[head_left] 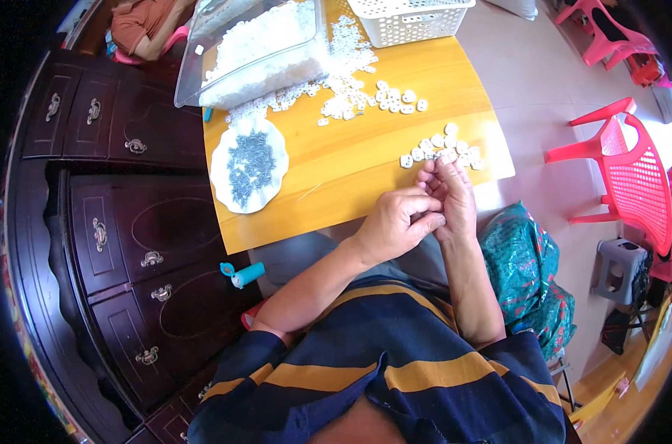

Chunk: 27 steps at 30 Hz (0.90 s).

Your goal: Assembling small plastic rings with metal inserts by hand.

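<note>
Both my hands meet over the table's near right edge. My left hand [397,226] is closed, with thumb and fingertips pinched together against the right hand's fingers. Curled inward, my right hand [457,198] is closed too, its fingertips near a cluster of small white plastic pieces [426,145]. Whatever lies between the fingers is hidden or too small to name. To the left stands a white scalloped plate [221,176] heaped with small dark metal pins or screws [252,164]. Farther back lies another group of white pieces [395,96] with small holes.
A clear plastic bin [190,83] full of white pieces stands at the back left, beside a white perforated basket [417,29]. Dark drawers [143,214] line the left. A green bag [521,266] and pink chair [636,177] are at right. Another person's arm [158,41] shows far left.
</note>
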{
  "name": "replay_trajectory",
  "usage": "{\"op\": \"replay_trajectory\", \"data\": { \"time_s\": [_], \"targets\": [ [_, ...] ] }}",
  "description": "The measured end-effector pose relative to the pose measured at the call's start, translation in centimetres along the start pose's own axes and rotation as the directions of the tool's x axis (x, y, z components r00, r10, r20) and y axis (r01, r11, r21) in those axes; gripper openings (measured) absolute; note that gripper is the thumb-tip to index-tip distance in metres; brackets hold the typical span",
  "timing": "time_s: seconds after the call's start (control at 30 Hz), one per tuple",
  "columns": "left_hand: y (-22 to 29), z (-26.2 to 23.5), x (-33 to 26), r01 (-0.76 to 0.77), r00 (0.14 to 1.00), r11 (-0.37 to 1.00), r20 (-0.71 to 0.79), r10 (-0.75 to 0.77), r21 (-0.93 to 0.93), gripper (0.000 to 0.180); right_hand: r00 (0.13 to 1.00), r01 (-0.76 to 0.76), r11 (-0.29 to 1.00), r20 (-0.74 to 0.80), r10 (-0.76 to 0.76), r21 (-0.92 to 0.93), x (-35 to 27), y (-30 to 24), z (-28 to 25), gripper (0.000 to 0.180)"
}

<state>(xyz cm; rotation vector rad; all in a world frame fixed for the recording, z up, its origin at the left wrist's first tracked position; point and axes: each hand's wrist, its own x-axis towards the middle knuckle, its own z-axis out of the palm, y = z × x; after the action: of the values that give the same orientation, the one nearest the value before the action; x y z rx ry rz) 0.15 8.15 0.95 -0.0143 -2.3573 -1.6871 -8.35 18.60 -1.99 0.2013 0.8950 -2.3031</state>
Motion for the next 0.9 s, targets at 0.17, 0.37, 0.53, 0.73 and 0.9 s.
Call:
{"op": "replay_trajectory", "data": {
  "time_s": [0.17,0.37,0.53,0.73,0.9],
  "targets": [
    [1.6,-1.3,0.1,0.302,0.951,0.952,0.085,-0.297,-0.056,0.010,1.000,0.008,0.999,-0.025,-0.009,-0.045,-0.5,0.2,1.3,0.009],
    [-0.1,-3.0,-0.4,0.248,0.945,0.897,-0.110,-0.306,-0.367,0.014,0.997,0.056,0.995,-0.054,-0.061,-0.085,-0.6,0.3,1.5,0.009],
    [-0.2,-5.0,-0.1,0.227,0.947,0.930,-0.159,-0.281,-0.289,0.020,0.999,0.048,0.966,0.027,-0.042,-0.253,-0.9,0.4,1.3,0.007],
    [-0.4,-4.8,0.2,0.153,0.920,0.963,-0.323,-0.221,-0.222,0.013,0.996,0.084,0.927,0.051,-0.070,-0.367,-1.3,0.7,2.0,0.006],
    [-0.5,-4.8,0.2,0.145,0.924,0.971,-0.324,-0.201,-0.188,0.014,0.998,0.060,0.919,0.040,-0.048,-0.390,-1.3,0.8,2.0,0.005]
  ]
}}
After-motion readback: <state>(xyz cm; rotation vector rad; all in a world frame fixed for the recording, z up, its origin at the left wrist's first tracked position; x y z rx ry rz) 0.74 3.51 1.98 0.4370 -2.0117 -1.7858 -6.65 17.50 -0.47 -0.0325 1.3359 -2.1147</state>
